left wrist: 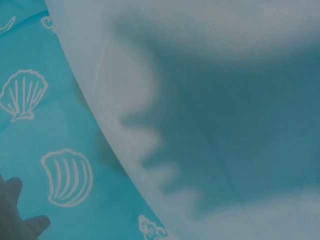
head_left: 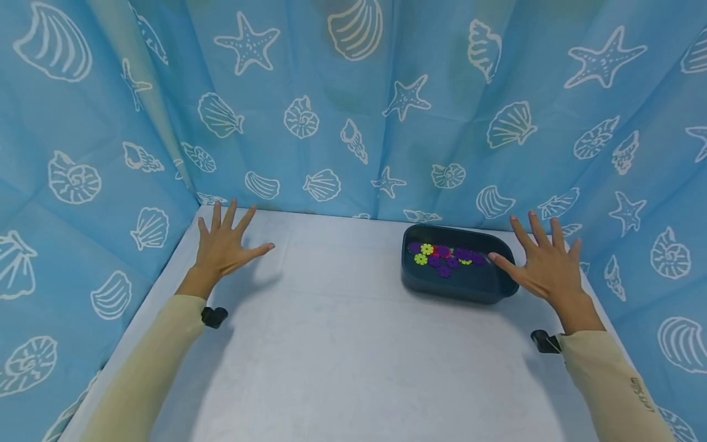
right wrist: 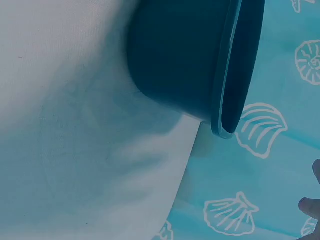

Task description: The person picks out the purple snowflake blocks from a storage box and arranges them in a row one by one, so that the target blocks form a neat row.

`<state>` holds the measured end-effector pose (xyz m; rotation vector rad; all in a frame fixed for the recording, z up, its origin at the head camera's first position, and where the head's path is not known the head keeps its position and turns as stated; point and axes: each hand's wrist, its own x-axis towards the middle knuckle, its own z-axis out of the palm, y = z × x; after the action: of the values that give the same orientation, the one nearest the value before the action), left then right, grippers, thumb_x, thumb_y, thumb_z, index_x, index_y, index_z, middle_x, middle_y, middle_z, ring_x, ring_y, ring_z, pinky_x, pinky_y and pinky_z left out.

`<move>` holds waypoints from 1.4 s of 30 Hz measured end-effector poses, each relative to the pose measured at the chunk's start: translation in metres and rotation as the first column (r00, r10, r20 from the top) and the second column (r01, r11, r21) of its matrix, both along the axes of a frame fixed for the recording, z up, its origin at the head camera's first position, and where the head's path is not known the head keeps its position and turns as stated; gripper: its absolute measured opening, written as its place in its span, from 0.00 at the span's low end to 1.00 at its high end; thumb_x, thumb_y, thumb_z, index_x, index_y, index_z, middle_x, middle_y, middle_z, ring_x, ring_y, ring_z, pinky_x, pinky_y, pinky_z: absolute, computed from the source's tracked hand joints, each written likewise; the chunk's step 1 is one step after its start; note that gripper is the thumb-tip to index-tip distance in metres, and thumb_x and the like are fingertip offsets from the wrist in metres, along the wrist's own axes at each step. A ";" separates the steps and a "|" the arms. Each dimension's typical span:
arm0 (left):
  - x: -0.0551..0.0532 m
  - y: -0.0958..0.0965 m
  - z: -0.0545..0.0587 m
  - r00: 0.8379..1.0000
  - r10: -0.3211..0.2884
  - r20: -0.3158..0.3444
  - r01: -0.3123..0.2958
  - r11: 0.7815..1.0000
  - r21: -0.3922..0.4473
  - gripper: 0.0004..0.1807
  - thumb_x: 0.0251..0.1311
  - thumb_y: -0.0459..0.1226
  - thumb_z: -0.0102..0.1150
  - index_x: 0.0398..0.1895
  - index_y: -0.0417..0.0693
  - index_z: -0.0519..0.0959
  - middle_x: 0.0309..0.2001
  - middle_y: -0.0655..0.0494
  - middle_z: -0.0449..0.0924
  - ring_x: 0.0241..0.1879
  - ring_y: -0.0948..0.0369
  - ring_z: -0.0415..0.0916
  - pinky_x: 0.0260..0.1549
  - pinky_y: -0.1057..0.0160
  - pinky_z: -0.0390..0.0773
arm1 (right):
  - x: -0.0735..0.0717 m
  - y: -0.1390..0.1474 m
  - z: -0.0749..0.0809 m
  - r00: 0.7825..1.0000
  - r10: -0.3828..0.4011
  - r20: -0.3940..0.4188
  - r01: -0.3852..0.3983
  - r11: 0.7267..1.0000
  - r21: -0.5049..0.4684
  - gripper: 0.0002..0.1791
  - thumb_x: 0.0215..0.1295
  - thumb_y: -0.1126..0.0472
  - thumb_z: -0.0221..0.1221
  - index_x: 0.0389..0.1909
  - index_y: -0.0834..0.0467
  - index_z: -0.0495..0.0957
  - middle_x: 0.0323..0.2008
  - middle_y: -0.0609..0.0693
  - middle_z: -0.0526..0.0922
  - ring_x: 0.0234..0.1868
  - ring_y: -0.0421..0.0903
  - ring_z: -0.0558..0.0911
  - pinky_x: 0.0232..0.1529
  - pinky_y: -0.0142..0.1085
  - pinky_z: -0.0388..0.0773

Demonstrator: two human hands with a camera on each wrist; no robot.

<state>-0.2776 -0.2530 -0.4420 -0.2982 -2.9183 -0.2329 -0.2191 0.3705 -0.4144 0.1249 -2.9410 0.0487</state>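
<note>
A dark, rounded plastic bin (head_left: 458, 287) stands at the back right of the table. Inside it lie several small notched discs (head_left: 444, 270), purple, yellow-green and red, shaped like flowers or gears. My right hand (head_left: 547, 267) is spread beside the bin's right end, its thumb over the rim; whether it touches cannot be told. At the back left, my left hand (head_left: 223, 245) hovers over the table with its fingers spread and nothing in it. Part of the bin (right wrist: 185, 55) shows from the side in the right wrist view. Only fingertips (left wrist: 35, 225) appear in the left wrist view.
A white-covered table (head_left: 353, 356) stretches between the arms. Blue curtains (head_left: 353, 110) with white shell and starfish prints hang along the back and both sides. Small black devices sit at the left wrist (head_left: 214, 317) and right wrist (head_left: 545, 342).
</note>
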 end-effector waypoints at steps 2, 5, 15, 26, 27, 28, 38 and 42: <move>0.001 0.000 0.000 1.000 -0.013 -0.025 0.013 1.000 0.008 0.53 0.54 0.72 0.48 0.78 0.57 0.52 0.76 0.40 0.45 0.74 0.38 0.36 0.63 0.26 0.41 | -0.002 0.000 0.000 1.000 -0.008 0.002 0.008 1.000 -0.024 0.51 0.62 0.26 0.46 0.78 0.47 0.39 0.77 0.60 0.37 0.73 0.68 0.33 0.60 0.76 0.33; 0.003 0.003 0.000 0.997 -0.040 -0.069 0.042 0.999 0.032 0.39 0.61 0.59 0.54 0.71 0.48 0.65 0.66 0.38 0.65 0.60 0.40 0.69 0.55 0.35 0.68 | -0.006 -0.001 -0.001 0.999 -0.038 0.021 0.040 0.985 -0.169 0.43 0.69 0.37 0.48 0.76 0.57 0.51 0.73 0.67 0.52 0.70 0.72 0.53 0.60 0.73 0.52; 0.009 0.027 -0.006 0.995 -0.075 -0.070 0.078 0.996 0.048 0.19 0.63 0.41 0.57 0.54 0.43 0.78 0.48 0.42 0.79 0.25 0.54 0.74 0.26 0.52 0.80 | -0.022 0.014 -0.019 0.913 -0.084 0.400 0.340 0.698 -0.630 0.26 0.73 0.57 0.47 0.57 0.78 0.66 0.49 0.73 0.73 0.45 0.62 0.80 0.41 0.46 0.84; 0.015 0.037 -0.020 0.998 -0.066 -0.007 0.067 0.997 0.049 0.19 0.64 0.42 0.57 0.56 0.45 0.77 0.42 0.46 0.80 0.31 0.52 0.79 0.31 0.52 0.81 | -0.028 0.020 -0.030 0.901 -0.043 0.432 0.346 0.672 -0.654 0.23 0.74 0.61 0.48 0.58 0.78 0.67 0.50 0.72 0.74 0.43 0.56 0.81 0.42 0.45 0.83; 0.016 0.038 -0.021 0.998 -0.068 -0.008 0.068 0.996 0.049 0.19 0.64 0.42 0.57 0.56 0.45 0.77 0.42 0.47 0.80 0.32 0.52 0.79 0.32 0.52 0.81 | -0.028 0.019 -0.030 0.902 -0.033 0.430 0.338 0.673 -0.658 0.24 0.74 0.61 0.48 0.58 0.78 0.67 0.51 0.73 0.74 0.43 0.57 0.81 0.43 0.45 0.83; 0.016 0.040 -0.021 0.997 -0.072 -0.008 0.073 0.996 0.051 0.19 0.64 0.42 0.57 0.56 0.45 0.77 0.42 0.46 0.80 0.32 0.52 0.79 0.32 0.52 0.81 | -0.027 0.018 -0.030 0.904 -0.029 0.427 0.333 0.674 -0.660 0.24 0.74 0.61 0.49 0.58 0.78 0.67 0.51 0.73 0.74 0.44 0.58 0.81 0.43 0.45 0.83; 0.010 0.098 -0.012 0.979 -0.201 -0.032 0.203 0.966 0.161 0.16 0.63 0.39 0.60 0.52 0.46 0.80 0.44 0.49 0.81 0.36 0.56 0.80 0.33 0.58 0.81 | -0.024 0.010 -0.033 0.899 -0.095 0.428 0.374 0.677 -0.634 0.24 0.74 0.59 0.49 0.60 0.76 0.68 0.52 0.71 0.74 0.42 0.55 0.81 0.42 0.42 0.84; 0.002 0.153 0.002 0.946 -0.323 -0.041 0.320 0.899 0.298 0.14 0.62 0.37 0.62 0.50 0.45 0.81 0.44 0.53 0.81 0.39 0.58 0.80 0.38 0.62 0.81 | -0.024 0.012 -0.035 0.898 -0.100 0.428 0.378 0.670 -0.639 0.26 0.74 0.58 0.50 0.60 0.76 0.68 0.53 0.72 0.74 0.42 0.55 0.81 0.44 0.45 0.83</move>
<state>-0.2755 -0.1002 -0.4396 -0.7283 -2.7682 -0.7221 -0.2431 0.3825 -0.4496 -0.4478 -2.9929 1.2889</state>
